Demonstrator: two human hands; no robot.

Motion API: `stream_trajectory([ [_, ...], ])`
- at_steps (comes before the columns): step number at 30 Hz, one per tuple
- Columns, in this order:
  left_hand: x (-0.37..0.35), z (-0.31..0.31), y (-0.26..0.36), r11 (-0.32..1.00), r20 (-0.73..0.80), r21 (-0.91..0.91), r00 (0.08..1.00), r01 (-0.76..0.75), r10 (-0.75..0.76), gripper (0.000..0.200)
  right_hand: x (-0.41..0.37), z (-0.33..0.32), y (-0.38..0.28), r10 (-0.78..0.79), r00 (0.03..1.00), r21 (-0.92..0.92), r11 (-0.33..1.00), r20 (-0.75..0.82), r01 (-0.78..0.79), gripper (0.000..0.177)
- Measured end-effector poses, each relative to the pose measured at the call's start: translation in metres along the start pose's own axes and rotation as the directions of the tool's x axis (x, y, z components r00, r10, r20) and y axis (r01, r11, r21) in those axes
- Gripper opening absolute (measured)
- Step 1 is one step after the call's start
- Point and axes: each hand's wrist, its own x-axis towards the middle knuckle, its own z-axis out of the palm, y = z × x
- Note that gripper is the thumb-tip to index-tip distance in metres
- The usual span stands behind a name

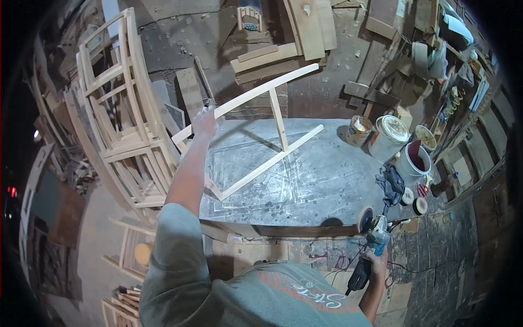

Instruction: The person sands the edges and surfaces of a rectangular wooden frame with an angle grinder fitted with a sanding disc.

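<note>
My left hand [205, 124] is closed around the curved rail of a pale wooden frame [277, 120], near its left end. The frame stands tilted on a grey, scuffed worktable [327, 185]; a short crosspiece joins its curved rail to a straight one. Low at the right, my right hand [377, 262] grips a blue and black angle grinder [376, 240] by its body. A round disc [365, 219] on the tool's head is at the table's front right edge, apart from the frame. The fingers of my right hand are partly hidden by the tool.
Several pale wooden frames [122, 92] are stacked at the left. Paint buckets [393, 131], an open tin [358, 131] and a dark cloth [391, 185] occupy the table's right side. A cord [419, 270] trails right from the grinder. Boards [267, 57] lie beyond the table.
</note>
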Motion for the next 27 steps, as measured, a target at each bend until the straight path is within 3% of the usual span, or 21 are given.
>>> stream_trajectory([
  [2,-0.006,-0.013,0.011,0.999,-0.022,-0.012,0.999,-0.032,0.032,0.041,-0.003,-0.009,0.006,0.011,1.000,0.001,1.000,-0.019,-0.011,0.054],
  [5,-0.014,-0.024,0.010,0.987,-0.188,-0.016,0.970,-0.158,0.152,0.037,-0.005,-0.022,0.014,-0.019,0.999,-0.060,0.998,-0.025,0.017,0.053],
  [9,-0.010,-0.049,0.006,0.977,-0.039,-0.117,0.984,-0.178,0.175,0.040,-0.022,-0.012,-0.001,0.020,0.997,-0.010,1.000,-0.069,-0.021,0.053],
  [13,-0.009,-0.027,-0.005,0.961,0.081,-0.199,0.974,-0.191,0.211,0.045,-0.035,0.000,-0.014,0.037,0.995,-0.039,0.998,-0.090,-0.041,0.052],
  [16,-0.014,0.032,-0.012,0.928,0.122,-0.321,0.964,-0.187,0.236,0.051,-0.040,0.000,-0.008,0.022,0.995,-0.065,0.998,-0.095,-0.028,0.048],
  [17,-0.023,0.041,-0.006,0.951,0.249,-0.246,0.936,-0.189,0.250,0.060,-0.042,0.003,-0.008,0.024,0.994,-0.074,0.997,-0.106,-0.032,0.046],
  [20,-0.066,0.063,0.028,0.969,0.264,-0.030,0.933,-0.246,0.245,0.076,-0.048,0.011,-0.007,0.017,0.991,-0.085,0.996,-0.130,-0.028,0.044],
  [22,-0.112,0.080,0.060,0.939,0.431,-0.242,0.839,-0.246,0.331,0.079,-0.052,0.012,-0.007,0.030,0.991,-0.062,0.997,-0.128,-0.038,0.044],
  [23,-0.144,0.102,0.075,0.919,0.455,-0.226,0.799,-0.323,0.393,0.084,-0.055,0.011,-0.006,0.045,0.992,-0.035,0.998,-0.119,-0.049,0.045],
  [24,-0.179,0.090,0.097,0.932,0.555,-0.170,0.750,-0.321,0.360,0.090,-0.057,0.011,-0.005,0.059,0.992,-0.008,0.998,-0.110,-0.060,0.045],
  [25,-0.217,0.099,0.110,0.918,0.638,-0.311,0.662,-0.245,0.393,0.093,-0.058,0.012,-0.004,0.065,0.991,-0.003,0.998,-0.115,-0.066,0.045],
  [27,-0.286,0.103,0.125,0.902,0.691,-0.413,0.600,-0.129,0.403,0.083,-0.060,0.014,-0.002,0.077,0.990,0.006,0.997,-0.122,-0.077,0.045],
])
